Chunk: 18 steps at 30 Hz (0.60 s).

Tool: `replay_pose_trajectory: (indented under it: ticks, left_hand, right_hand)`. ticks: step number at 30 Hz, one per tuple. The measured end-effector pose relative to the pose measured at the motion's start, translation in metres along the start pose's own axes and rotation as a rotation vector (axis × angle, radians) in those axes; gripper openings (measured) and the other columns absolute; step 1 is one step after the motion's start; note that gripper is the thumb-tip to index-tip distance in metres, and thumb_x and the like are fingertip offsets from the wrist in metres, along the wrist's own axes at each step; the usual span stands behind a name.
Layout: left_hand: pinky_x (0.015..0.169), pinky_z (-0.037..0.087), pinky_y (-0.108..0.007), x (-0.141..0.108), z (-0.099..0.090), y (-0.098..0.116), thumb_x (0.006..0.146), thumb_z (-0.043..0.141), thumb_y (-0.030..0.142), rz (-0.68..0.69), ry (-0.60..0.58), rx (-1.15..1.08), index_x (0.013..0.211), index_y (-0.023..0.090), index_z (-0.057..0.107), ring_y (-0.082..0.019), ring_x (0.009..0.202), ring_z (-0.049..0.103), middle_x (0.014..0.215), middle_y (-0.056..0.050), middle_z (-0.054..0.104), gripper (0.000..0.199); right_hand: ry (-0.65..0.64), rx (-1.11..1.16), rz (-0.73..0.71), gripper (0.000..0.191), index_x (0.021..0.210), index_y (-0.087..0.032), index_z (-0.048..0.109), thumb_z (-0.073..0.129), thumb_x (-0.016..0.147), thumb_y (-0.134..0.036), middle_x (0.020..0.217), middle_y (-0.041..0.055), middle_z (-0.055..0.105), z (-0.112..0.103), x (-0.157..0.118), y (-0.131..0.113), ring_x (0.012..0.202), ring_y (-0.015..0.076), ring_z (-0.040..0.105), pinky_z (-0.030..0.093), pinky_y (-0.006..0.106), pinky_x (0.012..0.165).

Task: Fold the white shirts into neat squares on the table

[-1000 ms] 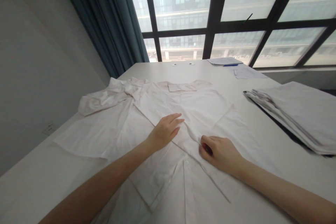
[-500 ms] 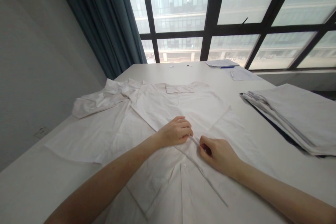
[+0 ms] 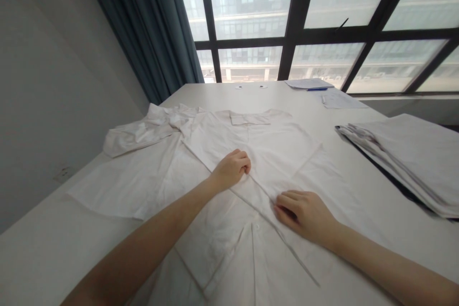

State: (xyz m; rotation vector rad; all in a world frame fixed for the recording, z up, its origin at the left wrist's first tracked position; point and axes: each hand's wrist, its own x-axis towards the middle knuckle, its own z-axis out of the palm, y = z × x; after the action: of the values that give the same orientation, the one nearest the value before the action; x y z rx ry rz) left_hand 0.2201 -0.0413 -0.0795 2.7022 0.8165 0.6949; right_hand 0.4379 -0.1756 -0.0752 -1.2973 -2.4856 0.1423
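On the white table [image 3: 215,97] before you lies a spread white garment [image 3: 272,138].
A folded cloth stack [image 3: 419,155] sits to its right; your right hand [image 3: 304,214] curls loosely on the garment, its grip unclear; your left hand [image 3: 233,168] pinches a fabric edge; a small button [image 3: 257,226] shows nearby.

Two hands [image 3: 231,170] [image 3: 307,214], one pen [image 3: 317,89], one curtain [image 3: 154,24].

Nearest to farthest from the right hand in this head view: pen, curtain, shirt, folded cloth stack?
1. Shirt, under the right hand
2. Folded cloth stack, right side
3. Pen, far end, by the window
4. Curtain, far left
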Motion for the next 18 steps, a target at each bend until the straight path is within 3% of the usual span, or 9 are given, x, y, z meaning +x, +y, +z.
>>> replay_pose_trajectory:
  ticks: [3, 6, 8, 11, 14, 18]
  left_hand:
    - [0.086, 0.046, -0.032, -0.001, 0.000, -0.003, 0.076, 0.043, -0.001, -0.066, 0.067, -0.004, 0.070, 0.019, 0.059, -0.019, 0.087, 0.053, 0.081, -0.004, 0.060, 0.027]
    - [0.096, 0.044, -0.037, -0.002, 0.003, -0.006, 0.078, 0.046, 0.003, -0.122, 0.051, 0.028, 0.097, 0.018, 0.064, -0.021, 0.103, 0.054, 0.104, -0.006, 0.063, 0.030]
    - [0.103, 0.041, -0.041, -0.004, 0.005, -0.010, 0.081, 0.045, 0.006, -0.176, -0.005, 0.096, 0.119, 0.020, 0.058, -0.022, 0.118, 0.051, 0.125, -0.008, 0.058, 0.043]
    - [0.109, 0.035, -0.045, -0.007, 0.007, -0.019, 0.087, 0.038, 0.006, -0.266, -0.058, 0.228, 0.133, 0.022, 0.049, -0.022, 0.131, 0.043, 0.141, -0.009, 0.048, 0.050]
    - [0.111, 0.034, -0.044, -0.007, 0.006, -0.024, 0.088, 0.035, 0.005, -0.343, -0.032, 0.327, 0.133, 0.019, 0.049, -0.021, 0.134, 0.042, 0.142, -0.011, 0.049, 0.049]
    - [0.111, 0.034, -0.041, -0.005, 0.004, -0.010, 0.091, 0.039, 0.011, -0.225, 0.022, 0.319, 0.130, 0.016, 0.051, -0.021, 0.134, 0.042, 0.142, -0.012, 0.050, 0.041]
  right_hand:
    - [0.094, 0.033, -0.031, 0.018, 0.095, -0.019, 0.062, 0.045, 0.094, -0.022, 0.089, 0.0077, 0.066, 0.001, 0.000, 0.001, 0.083, 0.0187, 0.060, 0.046, 0.030, 0.072]
    - [0.097, 0.048, -0.088, 0.035, 0.126, -0.018, 0.056, 0.046, 0.092, -0.017, 0.123, 0.0128, 0.062, 0.002, 0.001, 0.003, 0.115, 0.0227, 0.055, 0.045, 0.038, 0.096]
    - [0.042, 0.036, -0.105, 0.042, 0.135, -0.018, 0.051, 0.045, 0.093, -0.017, 0.135, 0.0114, 0.057, 0.004, 0.002, 0.005, 0.129, 0.0233, 0.047, 0.040, 0.042, 0.104]
    - [-0.069, 0.026, -0.120, 0.046, 0.141, -0.021, 0.046, 0.043, 0.095, -0.020, 0.145, 0.0075, 0.050, 0.004, 0.001, 0.006, 0.137, 0.0232, 0.038, 0.033, 0.045, 0.111]
    - [-0.146, 0.052, -0.139, 0.050, 0.149, -0.025, 0.035, 0.040, 0.098, -0.026, 0.151, 0.0054, 0.040, 0.002, 0.000, 0.006, 0.142, 0.0228, 0.030, 0.025, 0.049, 0.116]
    - [-0.191, 0.140, -0.131, 0.047, 0.147, -0.029, 0.037, 0.036, 0.100, -0.028, 0.151, 0.0027, 0.041, -0.003, 0.001, 0.006, 0.143, 0.0216, 0.029, 0.022, 0.051, 0.116]
